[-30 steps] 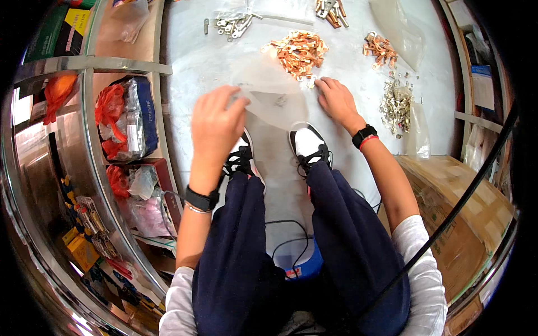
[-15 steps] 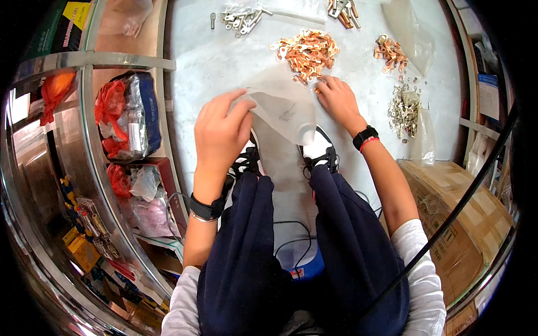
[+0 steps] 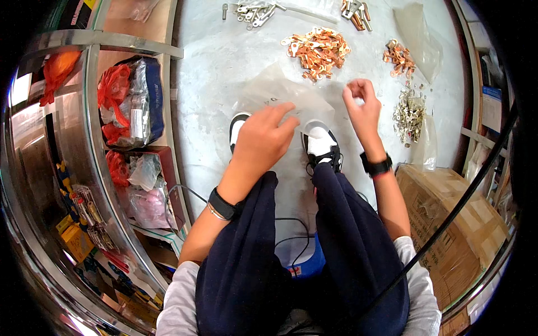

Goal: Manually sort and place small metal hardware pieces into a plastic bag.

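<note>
A clear plastic bag (image 3: 314,102) lies flattened on the floor before my feet, its near edge over the toe of my right shoe (image 3: 320,143). My left hand (image 3: 262,137) hovers at the bag's near side, palm down, thumb and forefinger apart. My right hand (image 3: 363,106) is raised to the right of the bag, fingers curled in toward the thumb. Whatever those fingers may hold is too small to make out. Beyond the bag is a heap of copper cable lugs (image 3: 318,51); a smaller heap of copper lugs (image 3: 399,58) sits farther right.
Small silvery terminals (image 3: 409,115) are heaped at the right, beside empty-looking plastic bags (image 3: 427,140). Silver lugs (image 3: 255,14) lie at the far side. A cardboard box (image 3: 448,218) stands right of my legs. Shelving (image 3: 92,112) with bagged goods lines the left. A black cable (image 3: 448,224) crosses the right.
My left hand has moved right and nearer, off the bag edge it was pinching. The bag has settled flatter. My right hand has drawn back from the copper heap, its fingers now curled.
</note>
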`<state>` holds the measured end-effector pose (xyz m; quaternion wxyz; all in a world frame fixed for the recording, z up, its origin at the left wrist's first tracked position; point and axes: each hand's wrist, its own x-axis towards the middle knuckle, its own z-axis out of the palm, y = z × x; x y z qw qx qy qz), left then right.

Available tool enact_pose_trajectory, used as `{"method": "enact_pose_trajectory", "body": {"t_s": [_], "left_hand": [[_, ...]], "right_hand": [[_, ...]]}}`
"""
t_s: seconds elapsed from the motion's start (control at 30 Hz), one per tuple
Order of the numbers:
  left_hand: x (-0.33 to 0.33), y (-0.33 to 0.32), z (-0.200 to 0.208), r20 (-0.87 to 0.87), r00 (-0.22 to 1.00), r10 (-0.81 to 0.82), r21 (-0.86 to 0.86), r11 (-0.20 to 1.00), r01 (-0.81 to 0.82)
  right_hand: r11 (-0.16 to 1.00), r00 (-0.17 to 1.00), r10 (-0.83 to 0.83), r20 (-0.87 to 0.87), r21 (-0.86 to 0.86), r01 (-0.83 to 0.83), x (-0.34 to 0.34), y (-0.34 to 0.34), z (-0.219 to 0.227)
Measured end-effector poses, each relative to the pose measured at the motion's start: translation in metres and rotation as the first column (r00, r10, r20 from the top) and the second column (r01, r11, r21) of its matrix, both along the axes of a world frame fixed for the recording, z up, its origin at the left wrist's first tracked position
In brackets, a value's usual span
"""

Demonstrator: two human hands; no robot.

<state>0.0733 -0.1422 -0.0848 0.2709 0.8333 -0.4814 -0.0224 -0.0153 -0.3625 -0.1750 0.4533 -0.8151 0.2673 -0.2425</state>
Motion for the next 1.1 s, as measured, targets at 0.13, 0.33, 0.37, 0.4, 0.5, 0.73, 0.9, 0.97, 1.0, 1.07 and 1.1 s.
{"method": "enact_pose_trajectory", "body": {"t_s": [0.13,0.33,0.37,0.4,0.5,0.73,0.9,0.97,1.0,1.07,1.1], "left_hand": [[-0.009,-0.010,-0.009,0.032,0.999,-0.033,-0.023,0.999,0.033],[-0.017,-0.021,-0.012,0.053,0.983,-0.175,0.042,0.984,0.173],[-0.017,-0.021,-0.011,0.031,0.984,-0.178,0.047,0.983,0.176],[-0.016,-0.021,-0.011,0.009,0.983,-0.181,0.051,0.982,0.181],[-0.003,-0.015,-0.016,-0.074,0.996,-0.055,-0.193,0.980,0.040],[0.093,0.020,-0.088,-0.299,0.681,0.668,0.066,0.727,-0.684],[0.101,0.032,-0.118,-0.595,0.422,0.684,0.370,0.699,-0.612],[0.095,0.027,-0.115,-0.653,0.402,0.641,0.400,0.743,-0.536],[0.091,0.025,-0.111,-0.719,0.365,0.591,0.373,0.772,-0.515],[0.083,0.021,-0.100,-0.834,0.289,0.470,0.300,0.826,-0.477],[0.081,0.019,-0.095,-0.835,0.285,0.471,0.309,0.829,-0.465]], "right_hand": [[0.914,0.916,0.348,-0.197,0.290,-0.285,-0.031,0.014,0.036],[0.817,0.896,0.429,-0.113,0.472,-0.332,-0.016,0.043,0.021],[0.828,0.904,0.422,-0.072,0.436,-0.352,-0.013,0.046,0.017],[0.831,0.913,0.402,-0.069,0.447,-0.331,-0.013,0.047,0.014],[0.812,0.938,0.337,-0.078,0.529,-0.248,-0.015,0.050,0.005],[0.636,0.929,0.364,-0.063,0.745,-0.199,-0.008,0.045,-0.020],[0.294,0.853,0.518,-0.065,0.950,-0.106,0.019,0.042,-0.026],[0.343,0.801,0.596,-0.044,0.917,-0.205,0.028,0.042,-0.030],[0.345,0.775,0.631,0.014,0.890,-0.297,0.030,0.042,-0.032],[0.303,0.772,0.635,0.019,0.913,-0.272,0.031,0.041,-0.033],[0.267,0.778,0.627,0.034,0.929,-0.257,0.031,0.041,-0.032]]}}
